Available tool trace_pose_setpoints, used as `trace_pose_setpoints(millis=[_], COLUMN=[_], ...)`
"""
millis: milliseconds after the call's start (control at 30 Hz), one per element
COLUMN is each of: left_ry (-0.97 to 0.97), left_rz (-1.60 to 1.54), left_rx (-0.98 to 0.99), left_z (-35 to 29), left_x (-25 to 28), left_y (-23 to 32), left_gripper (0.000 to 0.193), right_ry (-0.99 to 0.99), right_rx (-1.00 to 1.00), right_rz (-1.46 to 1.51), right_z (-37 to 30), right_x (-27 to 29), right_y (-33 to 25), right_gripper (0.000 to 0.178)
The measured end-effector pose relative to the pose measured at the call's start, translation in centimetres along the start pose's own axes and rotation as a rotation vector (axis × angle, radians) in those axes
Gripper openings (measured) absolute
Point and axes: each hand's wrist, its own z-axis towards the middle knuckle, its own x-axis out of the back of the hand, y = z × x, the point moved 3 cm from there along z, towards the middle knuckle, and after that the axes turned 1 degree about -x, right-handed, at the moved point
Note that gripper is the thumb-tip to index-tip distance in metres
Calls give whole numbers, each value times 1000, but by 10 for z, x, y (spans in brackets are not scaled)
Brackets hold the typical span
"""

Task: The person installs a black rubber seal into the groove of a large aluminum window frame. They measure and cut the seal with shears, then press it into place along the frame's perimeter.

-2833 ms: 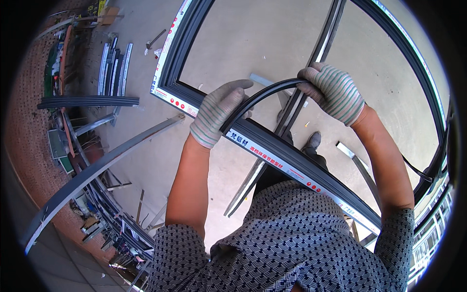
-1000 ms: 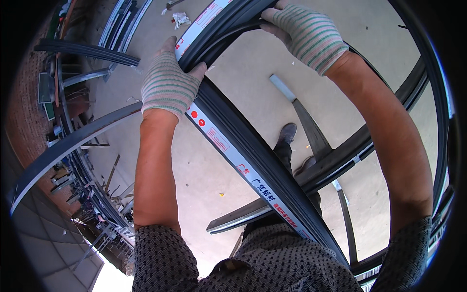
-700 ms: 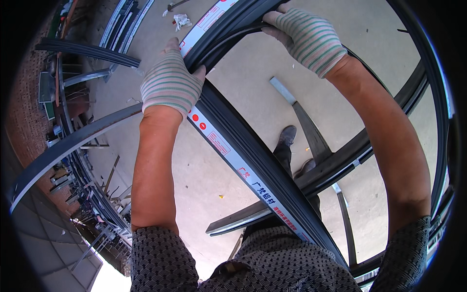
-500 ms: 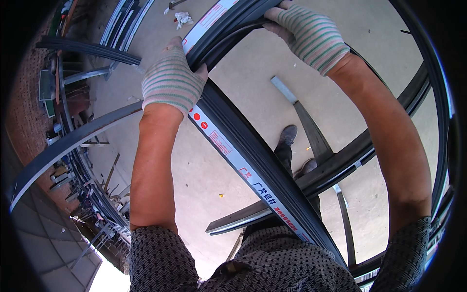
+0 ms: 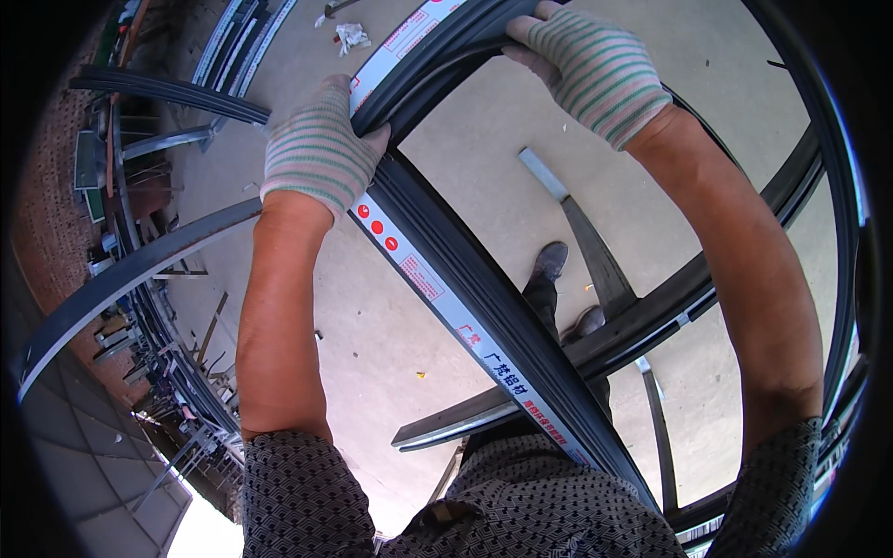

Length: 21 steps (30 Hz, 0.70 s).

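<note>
A dark grey metal frame (image 5: 484, 256), built of ribbed profiles, slopes across the middle and turns a corner at the upper centre. Printed white film (image 5: 437, 296) covers its outer face. Both my hands wear striped knit gloves. My left hand (image 5: 319, 153) is wrapped round the corner from outside, thumb on the ribbed face, other fingers partly hidden. Along the upper bar's inner edge runs a thin black strip (image 5: 437, 67). My right hand (image 5: 595, 74) is closed on that upper bar farther right, its fingertips at the inner edge; whether they also pinch the strip is unclear.
Dark support bars (image 5: 642, 316) cross beneath the frame, over a concrete floor (image 5: 446, 381). My shoes (image 5: 551, 260) show through the frame opening. A curved-looking bar (image 5: 139, 260) extends left. Bundled profiles (image 5: 240, 46) and crumpled white scrap (image 5: 352, 37) lie at the upper left.
My left hand and forearm have shifted slightly left at the corner, uncovering a little more film. My right hand stays almost where it was, and the frame has barely moved.
</note>
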Motion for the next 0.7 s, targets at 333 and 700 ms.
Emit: trace_pose_setpoints(millis=[333,700], left_ry=[-140,-219], left_rz=[14,221], left_rx=[20,29], left_z=[7,6], left_x=[3,10], left_y=[7,2], left_gripper=[66,72], right_ry=[-61,-87], right_rx=[-18,-1], right_rz=[-23,-26], right_z=[-1,5], right_x=[4,5], right_y=[2,-3], right_gripper=[15,16])
